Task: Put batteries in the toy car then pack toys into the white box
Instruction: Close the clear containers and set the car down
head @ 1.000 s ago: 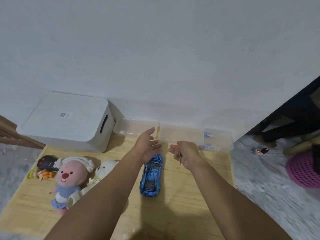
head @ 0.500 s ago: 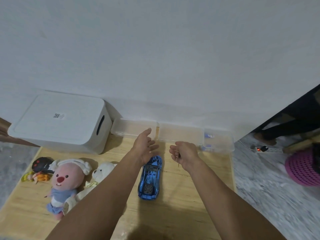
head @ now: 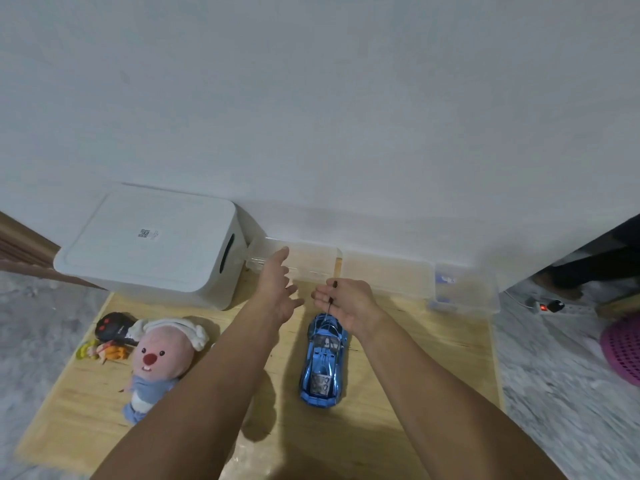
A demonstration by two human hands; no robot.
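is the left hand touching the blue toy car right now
Apart. The head view shows the left hand open, reaching toward the clear tray, with bare wooden board between it and the blue toy car.

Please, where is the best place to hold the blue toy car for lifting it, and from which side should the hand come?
Probably grip the blue toy car across its middle, at the two long sides near the cabin, coming from above. It lies flat on the wooden mat, long and narrow, pointing away from the person, so the sides are free. The right hand hovers over its far end, holding a thin tool.
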